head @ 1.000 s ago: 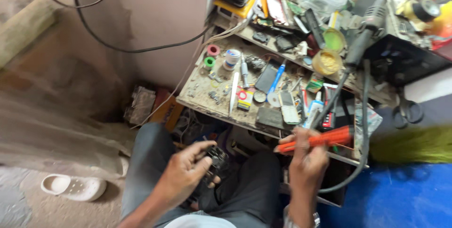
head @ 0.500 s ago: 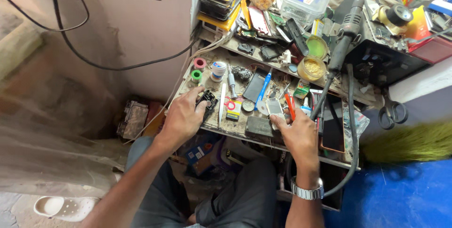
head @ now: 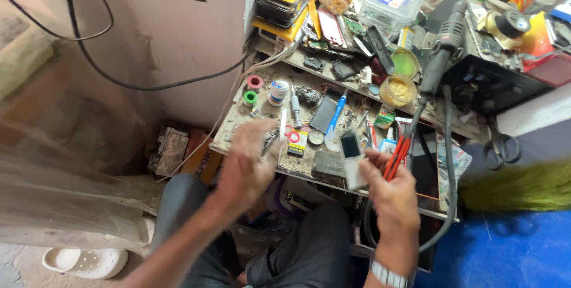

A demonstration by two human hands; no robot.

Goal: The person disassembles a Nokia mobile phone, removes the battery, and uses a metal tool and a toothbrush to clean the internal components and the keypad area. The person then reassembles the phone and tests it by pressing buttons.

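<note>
The right hand (head: 389, 196) has a closed grip on a small silver bar-shaped phone (head: 352, 157) and red-handled probes (head: 397, 156) above the cluttered tabletop's (head: 309, 166) near edge. The blurred left hand (head: 253, 157) hovers half-open, empty. Best steady the phone with both hands.

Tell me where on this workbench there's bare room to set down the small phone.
Hardly any. The only open patch of the workbench is its front-left corner, below the tape rolls and beside the blurred left hand. From the small phone in the right hand rightwards, past the red probes, tools and parts crowd the top.
</note>
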